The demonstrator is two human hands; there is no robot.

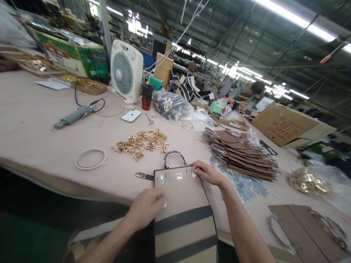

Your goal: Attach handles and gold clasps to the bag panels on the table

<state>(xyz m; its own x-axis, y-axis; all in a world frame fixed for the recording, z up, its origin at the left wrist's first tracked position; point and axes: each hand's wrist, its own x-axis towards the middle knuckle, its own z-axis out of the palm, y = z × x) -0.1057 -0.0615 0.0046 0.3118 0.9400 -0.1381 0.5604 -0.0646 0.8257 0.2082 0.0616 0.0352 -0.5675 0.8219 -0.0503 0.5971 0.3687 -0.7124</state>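
A beige bag panel [181,197] with dark stripes and black edging lies in front of me, partly past the table's front edge. Its plastic-wrapped handle [175,155] points away from me. A short black strap with a metal end [144,176] sticks out at its upper left. Metal fittings and small pale patches [178,176] run along its top. My right hand [207,172] is closed at the top right corner, fingertips over a small pale patch. Over the panel's left side, my left hand [149,205] is closed on a small white piece [164,204].
Behind the panel are loose gold fittings [142,142] and a tape roll [90,159]. An electric screwdriver [74,116], phone [131,115], fan [126,71] and cup [147,95] sit farther back. Stacked brown panels [241,155] and grey-blue pieces [246,186] lie right. A co-worker [244,93] is beyond.
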